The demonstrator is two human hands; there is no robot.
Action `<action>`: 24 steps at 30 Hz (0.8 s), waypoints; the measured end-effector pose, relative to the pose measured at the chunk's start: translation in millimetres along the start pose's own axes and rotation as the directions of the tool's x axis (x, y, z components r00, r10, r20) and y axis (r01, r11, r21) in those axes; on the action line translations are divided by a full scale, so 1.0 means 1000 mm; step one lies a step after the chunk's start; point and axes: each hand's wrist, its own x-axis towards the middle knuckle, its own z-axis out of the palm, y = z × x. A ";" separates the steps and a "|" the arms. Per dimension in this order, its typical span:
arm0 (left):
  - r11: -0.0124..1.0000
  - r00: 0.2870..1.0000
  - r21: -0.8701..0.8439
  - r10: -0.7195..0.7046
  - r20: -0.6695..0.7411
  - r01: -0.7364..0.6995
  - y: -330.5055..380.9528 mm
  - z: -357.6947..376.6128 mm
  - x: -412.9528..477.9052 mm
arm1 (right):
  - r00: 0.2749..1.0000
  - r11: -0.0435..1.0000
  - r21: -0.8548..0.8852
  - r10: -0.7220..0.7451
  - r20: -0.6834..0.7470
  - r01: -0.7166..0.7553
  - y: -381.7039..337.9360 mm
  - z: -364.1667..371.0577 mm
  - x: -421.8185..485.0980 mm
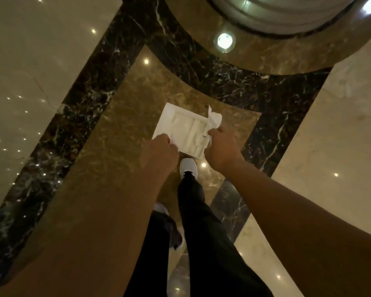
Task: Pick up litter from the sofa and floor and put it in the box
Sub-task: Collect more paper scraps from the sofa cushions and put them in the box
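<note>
A white open box (171,116) with inner compartments lies on the marble floor in front of my feet. My right hand (222,146) hovers over the box's right edge, closed on a crumpled white paper (214,119) that sticks up past the fingers. My left hand (161,151) is over the box's near left corner, fingers closed around a small white scrap (173,139) that shows at the fingertips. Both arms reach straight down and forward.
The floor is glossy marble in beige, brown and black bands (90,99) with light reflections. A large round column base (276,16) stands beyond the box. My white shoe (188,167) is planted right at the box's near edge; the other shoe (161,207) is behind.
</note>
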 end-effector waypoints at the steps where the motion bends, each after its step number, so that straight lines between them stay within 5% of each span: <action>1: 1.000 1.000 0.007 0.000 -0.015 0.000 0.001 0.014 0.022 | 0.999 1.000 0.005 0.018 0.027 -0.018 0.004 0.012 0.025; 7: 1.000 1.000 0.022 0.014 0.001 -0.014 0.005 0.106 0.147 | 0.978 0.998 0.018 0.052 0.202 -0.057 0.034 0.101 0.157; 14: 0.990 0.982 0.122 -0.086 0.167 0.066 -0.034 0.205 0.239 | 0.970 0.993 0.021 0.105 0.218 -0.112 0.086 0.189 0.234; 20: 0.991 0.965 0.125 -0.070 0.252 0.039 -0.038 0.186 0.242 | 0.974 0.990 0.007 0.139 0.176 -0.143 0.090 0.180 0.239; 24: 0.985 0.971 0.167 0.002 0.238 -0.043 -0.018 0.110 0.215 | 0.986 0.994 -0.051 0.106 0.131 -0.100 0.053 0.118 0.219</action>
